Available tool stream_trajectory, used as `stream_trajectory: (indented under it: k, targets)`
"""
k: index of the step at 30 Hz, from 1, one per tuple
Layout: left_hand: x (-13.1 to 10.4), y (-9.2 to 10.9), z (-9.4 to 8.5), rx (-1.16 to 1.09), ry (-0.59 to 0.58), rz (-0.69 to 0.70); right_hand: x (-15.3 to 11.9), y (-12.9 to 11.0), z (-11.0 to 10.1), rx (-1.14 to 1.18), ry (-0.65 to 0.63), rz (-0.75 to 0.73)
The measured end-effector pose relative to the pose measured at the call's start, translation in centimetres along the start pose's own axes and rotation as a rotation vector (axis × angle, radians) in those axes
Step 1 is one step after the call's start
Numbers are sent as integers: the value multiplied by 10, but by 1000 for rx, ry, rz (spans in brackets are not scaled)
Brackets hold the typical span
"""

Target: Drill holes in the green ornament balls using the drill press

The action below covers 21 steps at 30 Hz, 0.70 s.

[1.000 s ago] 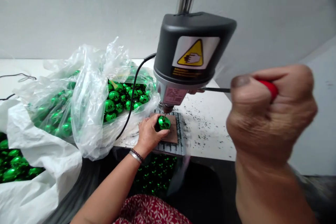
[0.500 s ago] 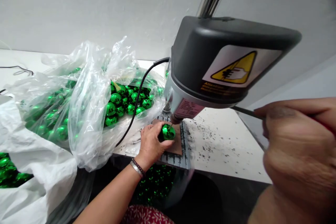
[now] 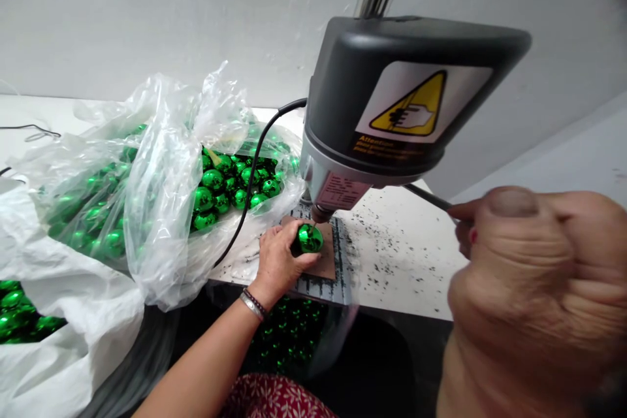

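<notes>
A shiny green ball ornament is gripped by my left hand, thumb on the near side and fingers behind. It rests on a brown board over the slotted grey base of a drill press. The thin bit under the chuck reaches the top of the ball; I cannot tell how deep it goes. Close to the camera, my right hand is wrapped round the press's feed lever. The lever's end is hidden inside the fist.
Left of the press lies a clear plastic bag of green balls, with a black cable curving before it. A white sack with more balls is at the lower left. Below the table edge hangs another bag. Dark shavings dot the white tabletop.
The drill press, ball and both hands appear slightly further left and higher in view. My right hand still holds the lever, and the left hand still holds the ball under the bit.
</notes>
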<state>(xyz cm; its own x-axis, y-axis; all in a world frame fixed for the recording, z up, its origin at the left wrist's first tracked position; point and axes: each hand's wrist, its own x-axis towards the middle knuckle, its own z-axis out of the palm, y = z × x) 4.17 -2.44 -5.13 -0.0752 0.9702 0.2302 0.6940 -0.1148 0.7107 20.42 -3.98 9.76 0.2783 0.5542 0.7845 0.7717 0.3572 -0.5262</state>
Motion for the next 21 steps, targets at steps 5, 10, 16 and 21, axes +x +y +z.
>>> stream_trajectory:
  k: [5,10,16,21]
  targets:
    - [0,1,-3,-20,-22,-25,-5,7,2,-26,55,-97]
    - [1,3,-5,-15,-41,-49,-15,13,8,-4,118,-167]
    - [1,4,-6,-2,-55,-64,-25,22,17,17,193,-235]
    - [1,6,-8,-6,-66,-68,-36,33,25,54,220,-284]
